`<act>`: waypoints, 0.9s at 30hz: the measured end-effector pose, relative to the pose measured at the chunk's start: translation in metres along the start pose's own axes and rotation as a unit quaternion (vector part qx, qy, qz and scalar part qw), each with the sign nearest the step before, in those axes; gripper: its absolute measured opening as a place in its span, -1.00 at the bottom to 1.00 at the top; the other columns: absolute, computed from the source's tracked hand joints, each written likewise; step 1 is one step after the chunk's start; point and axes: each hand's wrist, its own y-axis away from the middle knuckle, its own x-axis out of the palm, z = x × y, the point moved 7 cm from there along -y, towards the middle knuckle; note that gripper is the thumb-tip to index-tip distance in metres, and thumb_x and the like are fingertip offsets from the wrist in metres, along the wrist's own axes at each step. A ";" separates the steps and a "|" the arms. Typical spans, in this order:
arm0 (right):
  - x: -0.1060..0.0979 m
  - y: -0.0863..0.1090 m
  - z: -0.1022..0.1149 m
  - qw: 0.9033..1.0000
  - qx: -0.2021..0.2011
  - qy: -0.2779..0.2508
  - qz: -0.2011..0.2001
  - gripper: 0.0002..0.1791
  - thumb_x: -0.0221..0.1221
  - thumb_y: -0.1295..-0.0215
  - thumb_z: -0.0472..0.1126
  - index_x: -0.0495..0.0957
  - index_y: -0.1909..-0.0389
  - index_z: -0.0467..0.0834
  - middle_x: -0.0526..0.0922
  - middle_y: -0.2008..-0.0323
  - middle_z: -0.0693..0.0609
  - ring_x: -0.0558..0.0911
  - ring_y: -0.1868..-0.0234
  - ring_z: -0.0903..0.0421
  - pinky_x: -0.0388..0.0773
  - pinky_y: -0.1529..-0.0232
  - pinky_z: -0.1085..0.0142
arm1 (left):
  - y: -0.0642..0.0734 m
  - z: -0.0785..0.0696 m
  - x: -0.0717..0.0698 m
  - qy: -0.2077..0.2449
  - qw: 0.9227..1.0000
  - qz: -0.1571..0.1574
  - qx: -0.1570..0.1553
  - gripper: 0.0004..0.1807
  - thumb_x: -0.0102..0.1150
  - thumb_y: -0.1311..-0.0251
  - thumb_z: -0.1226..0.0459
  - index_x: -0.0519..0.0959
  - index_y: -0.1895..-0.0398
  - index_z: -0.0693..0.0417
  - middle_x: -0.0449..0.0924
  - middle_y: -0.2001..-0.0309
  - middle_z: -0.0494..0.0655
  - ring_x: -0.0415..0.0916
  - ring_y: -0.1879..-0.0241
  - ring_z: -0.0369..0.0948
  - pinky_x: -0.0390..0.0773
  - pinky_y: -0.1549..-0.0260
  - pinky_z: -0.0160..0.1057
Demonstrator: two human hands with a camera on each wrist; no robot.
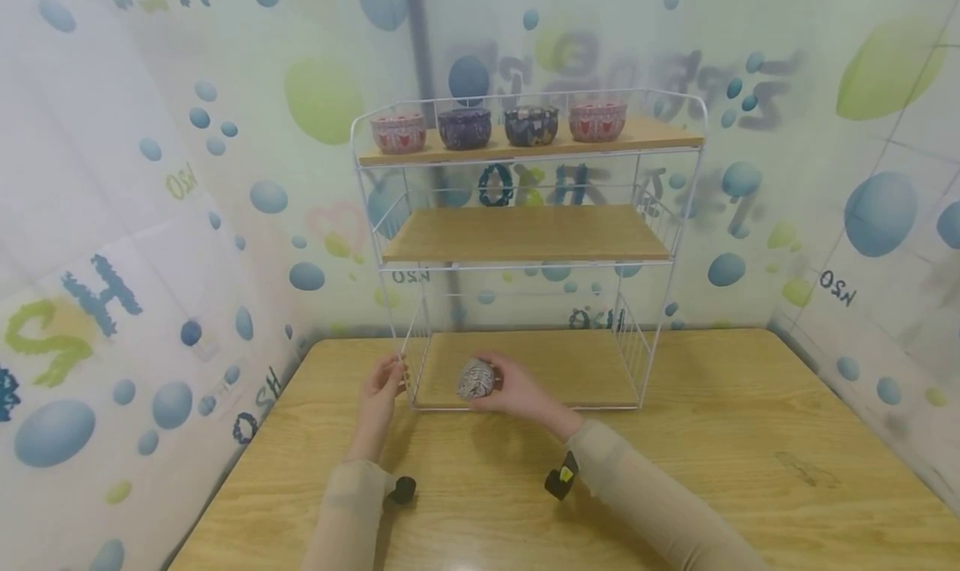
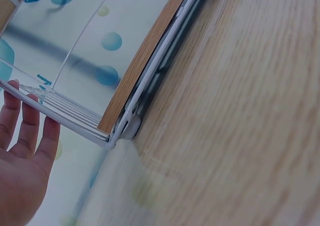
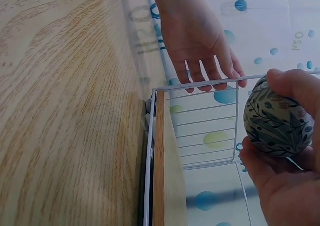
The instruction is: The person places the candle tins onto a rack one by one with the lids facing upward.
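Observation:
My right hand (image 1: 517, 388) grips a small round bowl (image 1: 476, 379) with a leaf pattern, thumb on one side and fingers on the other. In the right wrist view the bowl (image 3: 277, 118) shows dark leaves on a pale ground, its side toward the camera. It is held at the front of the bottom shelf (image 1: 540, 363) of a white wire rack (image 1: 517, 263). On the rack's left side, my left hand (image 1: 381, 392) rests its fingertips on the frame wire. Those fingers (image 2: 29, 126) look fairly straight across the wire in the left wrist view.
Several patterned bowls stand in a row on the top shelf (image 1: 652, 133), including a red-and-white one (image 1: 399, 133) and a dark blue one (image 1: 465, 129). A bare wooden middle shelf (image 1: 525, 233) lies below. The rack stands on a wooden table (image 1: 712, 454) against a printed curtain (image 1: 300, 179).

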 end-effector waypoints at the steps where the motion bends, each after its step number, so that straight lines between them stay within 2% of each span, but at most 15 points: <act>1: 0.000 0.000 0.000 1.000 0.001 -0.001 0.000 -0.15 0.45 0.03 -0.29 0.28 -0.31 -0.33 0.47 -0.11 -0.18 0.52 -0.11 -0.12 0.53 -0.13 0.17 | 0.000 0.000 0.000 0.000 1.000 0.000 0.002 -0.71 -0.02 -0.45 0.22 0.44 -0.09 0.20 0.53 0.11 -0.12 0.37 -0.09 0.19 0.56 -0.01 -0.22; 7: -0.001 0.002 0.000 1.000 0.005 -0.009 -0.005 -0.15 0.47 0.03 -0.26 0.29 -0.29 -0.33 0.49 -0.09 -0.16 0.53 -0.09 -0.10 0.54 -0.11 0.17 | 0.000 0.000 0.000 0.004 1.000 0.009 -0.002 -0.71 -0.04 -0.46 0.22 0.43 -0.10 0.19 0.51 0.09 -0.13 0.35 -0.11 0.18 0.54 -0.03 -0.21; 9: -0.002 0.002 -0.001 1.000 0.009 -0.014 -0.009 -0.16 0.47 0.03 -0.25 0.30 -0.29 -0.32 0.49 -0.07 -0.15 0.54 -0.05 -0.08 0.57 -0.05 0.19 | 0.002 -0.006 0.001 0.006 1.000 0.013 -0.010 -0.72 -0.05 -0.46 0.25 0.42 -0.10 0.21 0.52 0.11 -0.15 0.39 -0.08 0.08 0.52 -0.07 -0.15; 11: -0.003 0.002 -0.002 1.000 0.017 -0.014 -0.013 -0.16 0.47 0.03 -0.24 0.31 -0.29 -0.29 0.50 -0.05 -0.14 0.55 0.01 -0.04 0.60 0.03 0.22 | 0.002 -0.007 0.002 0.007 1.000 0.012 -0.005 -0.73 -0.05 -0.46 0.25 0.43 -0.10 0.22 0.52 0.13 -0.18 0.40 -0.07 0.07 0.53 -0.06 -0.16; 14: -0.004 0.003 -0.003 1.000 0.020 -0.013 -0.017 -0.17 0.48 0.02 -0.21 0.32 -0.29 -0.27 0.51 -0.02 -0.12 0.56 0.09 0.01 0.62 0.15 0.26 | 0.002 -0.007 0.002 0.001 1.000 0.010 -0.004 -0.72 -0.06 -0.47 0.26 0.42 -0.10 0.22 0.53 0.13 -0.17 0.41 -0.06 0.06 0.54 -0.04 -0.19; 16: -0.005 0.004 -0.003 1.000 0.015 -0.009 -0.018 -0.16 0.48 0.01 -0.19 0.32 -0.30 -0.28 0.51 -0.02 -0.12 0.57 0.12 0.02 0.62 0.18 0.26 | 0.000 -0.002 0.000 -0.006 1.000 0.009 -0.002 -0.71 -0.05 -0.46 0.22 0.42 -0.11 0.19 0.52 0.10 -0.16 0.39 -0.07 0.09 0.54 -0.01 -0.26; 20: -0.008 0.005 -0.003 1.000 0.010 -0.021 -0.016 -0.15 0.48 0.01 -0.17 0.31 -0.31 -0.29 0.52 -0.01 -0.13 0.57 0.14 0.02 0.63 0.19 0.25 | 0.002 -0.006 0.000 -0.005 1.000 0.017 -0.022 -0.72 -0.07 -0.47 0.27 0.41 -0.11 0.22 0.50 0.07 -0.09 0.39 -0.06 0.02 0.51 -0.07 -0.17; 23: -0.008 0.005 -0.002 0.999 0.012 -0.038 -0.013 -0.14 0.49 0.01 -0.19 0.31 -0.31 -0.29 0.53 -0.02 -0.14 0.59 0.10 -0.01 0.63 0.15 0.24 | 0.003 -0.008 0.000 0.002 0.999 0.020 -0.027 -0.74 -0.08 -0.46 0.32 0.41 -0.11 0.25 0.50 0.06 -0.06 0.38 -0.07 0.05 0.50 -0.10 -0.09; 27: -0.008 0.005 -0.001 0.999 0.010 -0.042 -0.012 -0.12 0.49 0.02 -0.21 0.29 -0.31 -0.33 0.52 -0.04 -0.18 0.59 0.03 -0.07 0.62 0.07 0.23 | 0.002 -0.004 0.000 -0.002 1.000 0.015 -0.025 -0.74 -0.07 -0.47 0.29 0.42 -0.11 0.21 0.50 0.08 -0.11 0.39 -0.05 0.01 0.51 -0.09 -0.12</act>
